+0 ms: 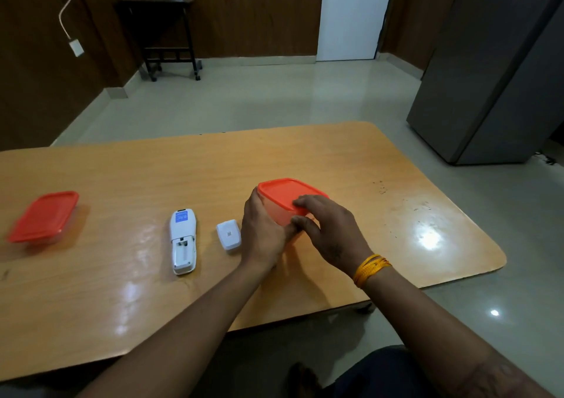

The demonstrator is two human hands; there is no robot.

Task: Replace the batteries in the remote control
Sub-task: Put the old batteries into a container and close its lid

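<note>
A white remote control [182,240] lies face down on the wooden table [152,178], its battery compartment open and showing no batteries. Its detached white battery cover [229,234] rests just to the right. Further right stands a clear container with an orange lid [285,194]. My left hand [262,233] wraps the container's left side. My right hand [328,229] grips its near corner, fingers on the lid's edge and thumb below. What the container holds is hidden.
A second flat container with an orange lid [44,216] sits at the table's left. The table's rounded right edge [488,245] drops to a tiled floor. A grey cabinet [494,71] stands at the right, a dark side table [161,31] against the back wall.
</note>
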